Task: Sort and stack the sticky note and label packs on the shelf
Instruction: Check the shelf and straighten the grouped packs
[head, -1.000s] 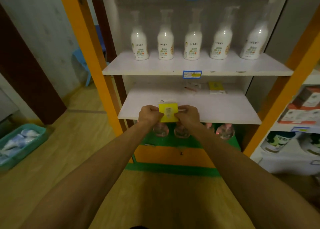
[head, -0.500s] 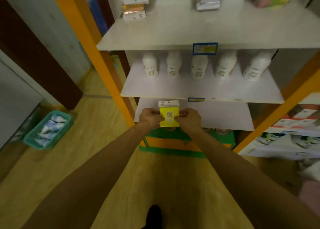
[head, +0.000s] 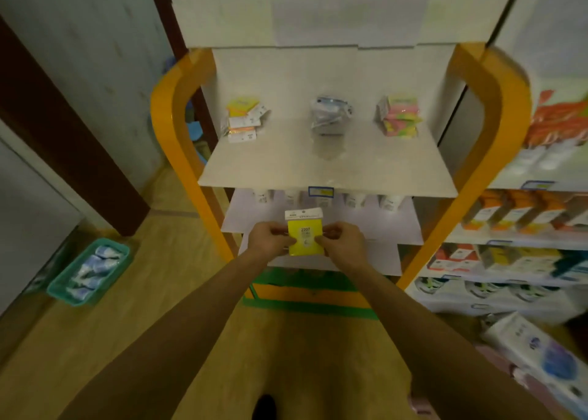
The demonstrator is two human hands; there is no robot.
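Observation:
A yellow sticky note pack (head: 304,239) with a white header is held upright in front of the lower shelves. My left hand (head: 269,239) pinches its left edge and my right hand (head: 344,242) pinches its right edge. On the top shelf (head: 327,168) stand three piles: yellow and orange packs with white labels (head: 244,119) at the back left, a grey clear-wrapped pile (head: 329,116) in the middle, and pink and green note packs (head: 399,116) at the back right.
The shelf unit has orange side posts (head: 171,127). White bottles (head: 321,199) stand on the shelf below. A teal basket (head: 90,271) of blue-white packs sits on the wooden floor at left. Neighbouring shelves of boxed goods (head: 521,213) stand at right.
The view has tilted upward from the lower shelves to the top shelf with its three piles. Both hands have kept hold of the yellow pack and raised it.

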